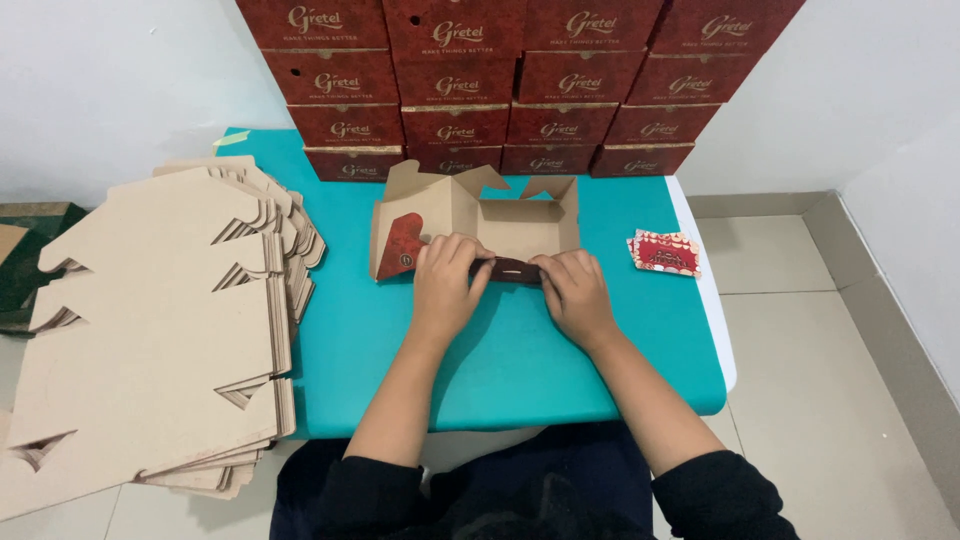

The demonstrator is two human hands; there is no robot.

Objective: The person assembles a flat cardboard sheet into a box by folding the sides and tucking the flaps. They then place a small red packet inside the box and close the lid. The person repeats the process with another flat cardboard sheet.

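Observation:
A half-folded cardboard box (510, 222), brown inside and dark red outside, lies on the teal table (510, 370) with its flaps standing up. My left hand (445, 280) presses on the box's near wall from the left, fingers curled over the edge. From the right, my right hand (575, 290) grips the same near wall. Both hands pinch the dark red front flap (510, 270) between them. A red side flap (402, 245) sticks out to the left of my left hand.
A tall pile of flat cardboard blanks (160, 320) lies at the left. Several finished dark red boxes (510, 85) are stacked along the wall behind. A small stack of red patterned cards (665, 253) rests at the table's right edge.

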